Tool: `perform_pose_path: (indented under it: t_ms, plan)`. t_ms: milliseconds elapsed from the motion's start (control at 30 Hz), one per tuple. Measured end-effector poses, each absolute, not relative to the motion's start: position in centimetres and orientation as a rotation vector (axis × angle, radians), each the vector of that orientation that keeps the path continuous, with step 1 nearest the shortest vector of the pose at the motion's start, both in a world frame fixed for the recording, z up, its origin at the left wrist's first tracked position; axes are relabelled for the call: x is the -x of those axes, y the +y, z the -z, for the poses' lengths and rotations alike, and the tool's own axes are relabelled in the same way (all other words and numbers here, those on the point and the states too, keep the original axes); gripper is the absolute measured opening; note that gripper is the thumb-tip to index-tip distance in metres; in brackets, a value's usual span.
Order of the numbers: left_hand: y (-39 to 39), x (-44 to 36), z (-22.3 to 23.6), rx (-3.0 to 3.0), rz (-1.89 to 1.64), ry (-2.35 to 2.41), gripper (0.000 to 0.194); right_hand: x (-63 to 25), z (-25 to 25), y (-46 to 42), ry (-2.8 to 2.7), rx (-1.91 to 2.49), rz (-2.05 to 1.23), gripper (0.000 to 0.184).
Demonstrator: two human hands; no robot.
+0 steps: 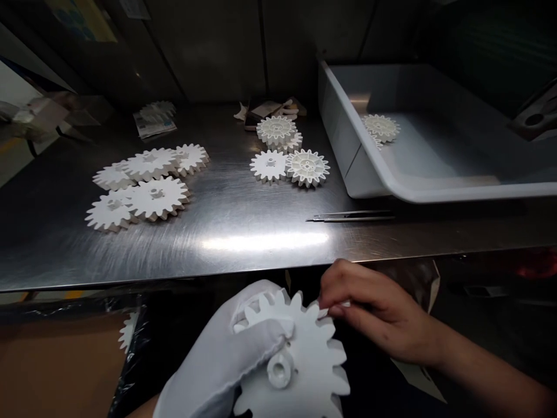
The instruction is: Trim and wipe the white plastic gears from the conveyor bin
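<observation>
Bench (pixel 56 249) is brushed stainless steel with a bright glare strip across it and dark panelling behind. Both grips are below its front edge.

Left to right:
- Left of the left grip, below bench level: brown cardboard (pixel 56 366) with black plastic film (pixel 130 371) along its edge. A partly hidden gear (pixel 127 331) shows only its teeth.
- Ahead and left of the grips: five overlapping white gears (pixel 150 174) on the bench. Behind them is a paper stack (pixel 154 126) with a gear (pixel 157 110) on top.
- Straight ahead: four more gears (pixel 287 157), two of them stacked. Beyond them is a small pile of scraps (pixel 272 110), hard to make out.
- Held: white plastic gear (pixel 300 371), hub up, cut off by the frame bottom. Gloved left grip (pixel 217 354) is clamped on its left side, with fingers over the teeth. Bare right grip (pixel 374 310) pinches its upper-right rim. A small white bit (pixel 343 303) sits at the fingertips; cannot tell what it is.
- Ahead of the right grip: tweezers (pixel 350 216) lie near the bench edge.
- Ahead and right: gray plastic tray (pixel 435 194) holds a gear (pixel 380 126), with another (pixel 376 142) partly under it.
- Far right: a dark holed object (pixel 535 119) is cut off by the frame; cannot tell what it is.
</observation>
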State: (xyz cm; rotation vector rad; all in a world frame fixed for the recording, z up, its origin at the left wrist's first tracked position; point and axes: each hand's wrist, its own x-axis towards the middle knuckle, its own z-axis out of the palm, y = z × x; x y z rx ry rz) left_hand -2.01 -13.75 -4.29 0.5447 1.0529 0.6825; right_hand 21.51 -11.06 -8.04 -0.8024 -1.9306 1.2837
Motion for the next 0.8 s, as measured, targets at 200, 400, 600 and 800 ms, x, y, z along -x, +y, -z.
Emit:
perform_pose_path:
  t_ms: [200, 400, 600, 800]
  plan:
    - [-13.6, 1.7, 4.1, -0.466, -0.664, 0.947, 0.033, -21.3, 7.2, -11.5, -1.629, 0.925, -1.102, 0.022]
    - [-13.8, 1.6, 4.2, -0.402, -0.763, 0.927, 0.024, -19.6, 7.4, -11.2, -1.716, 0.823, -1.192, 0.024]
    - [-13.3, 1.9, 4.0, -0.511, -0.940, 1.085, 0.014, -20.0, 8.4, -11.2, -1.702, 0.990, -1.067, 0.020]
    - [-13.3, 1.9, 4.9, -0.489, -0.946, 1.119, 0.026, -20.5, 8.2, -11.0, -1.523, 1.034, -1.072, 0.018]
